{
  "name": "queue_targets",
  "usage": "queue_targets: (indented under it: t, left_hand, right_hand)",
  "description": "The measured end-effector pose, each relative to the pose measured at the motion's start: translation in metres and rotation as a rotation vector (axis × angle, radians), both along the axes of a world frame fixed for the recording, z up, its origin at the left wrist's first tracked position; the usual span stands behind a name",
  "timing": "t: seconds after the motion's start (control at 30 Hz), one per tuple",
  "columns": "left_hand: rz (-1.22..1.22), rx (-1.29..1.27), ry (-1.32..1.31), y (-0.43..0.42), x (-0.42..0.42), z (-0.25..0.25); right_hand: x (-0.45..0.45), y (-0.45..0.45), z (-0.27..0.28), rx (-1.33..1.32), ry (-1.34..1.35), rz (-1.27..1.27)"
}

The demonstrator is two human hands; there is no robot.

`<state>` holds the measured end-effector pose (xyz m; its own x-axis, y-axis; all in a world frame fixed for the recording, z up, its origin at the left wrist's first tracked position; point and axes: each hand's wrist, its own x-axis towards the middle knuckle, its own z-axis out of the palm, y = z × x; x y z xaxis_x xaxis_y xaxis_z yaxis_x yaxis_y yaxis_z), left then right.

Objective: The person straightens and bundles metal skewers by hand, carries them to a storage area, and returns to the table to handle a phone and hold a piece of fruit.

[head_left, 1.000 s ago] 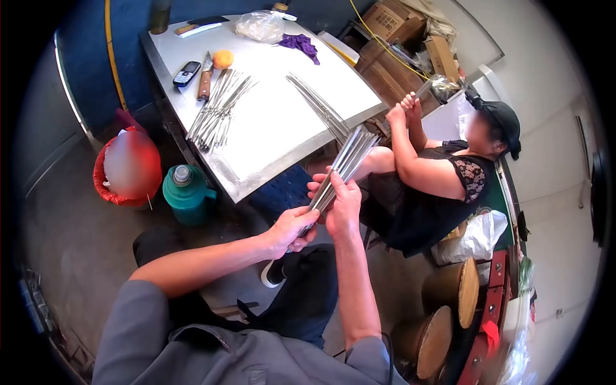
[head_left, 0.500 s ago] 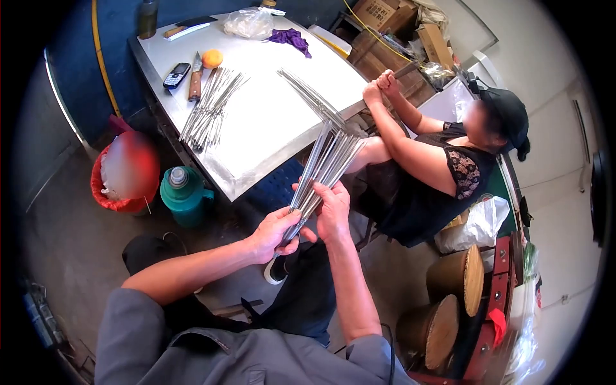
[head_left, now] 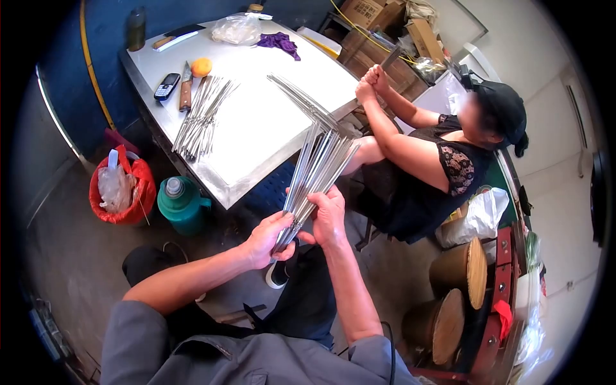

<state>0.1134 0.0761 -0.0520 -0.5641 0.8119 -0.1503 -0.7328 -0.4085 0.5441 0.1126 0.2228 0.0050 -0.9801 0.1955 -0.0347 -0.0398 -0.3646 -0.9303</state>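
Observation:
A fanned bundle of thin metal skewers (head_left: 319, 160) is in both my hands, beyond the table's near edge. My left hand (head_left: 267, 240) is closed round the bundle's lower end, thumb on top. Higher up, my right hand (head_left: 329, 217) grips the same bundle, its thumb pressed along the side. The skewers spread apart toward their far ends. Behind them, a second group of skewers (head_left: 296, 97) lies on the white table (head_left: 250, 138), partly overlapped in view by the bundle. A larger loose pile of skewers (head_left: 203, 119) rests at the table's left.
On the table are a knife (head_left: 185, 93), phone (head_left: 167, 86), orange fruit (head_left: 201, 67), plastic bag (head_left: 236, 29) and purple cloth (head_left: 280, 45). A teal flask (head_left: 181, 208) and red-lined bin (head_left: 142, 186) stand left. Another person (head_left: 417, 173) sits right, hands clasped round a dark blade-like thing.
The view has shifted slightly, with the table now lower and further left. My hands keep the bundle nearly in place. A blade-like thing now shows above the other person's hands.

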Motion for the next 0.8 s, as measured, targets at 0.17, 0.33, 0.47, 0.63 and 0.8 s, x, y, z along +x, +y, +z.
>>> queue_targets:
  t: [0.17,0.33,0.47,0.63,0.8]
  left_hand:
    - [-0.029,-0.027,-0.01,0.001,-0.001,0.005]
    - [0.0,-0.102,0.065,0.003,-0.002,-0.001]
    - [0.004,-0.122,0.039,0.005,-0.002,0.001]
    - [0.039,-0.122,0.01,0.006,-0.007,0.001]
    - [0.051,-0.112,0.01,0.008,-0.007,0.002]
  right_hand:
    - [0.001,0.002,-0.003,-0.022,0.017,0.003]
    - [0.003,0.005,-0.007,-0.019,0.016,0.017]
    - [0.002,0.01,-0.016,-0.006,-0.001,0.002]
    - [0.002,0.01,-0.02,0.029,-0.035,-0.033]
    - [0.003,0.01,-0.02,0.019,-0.033,-0.039]
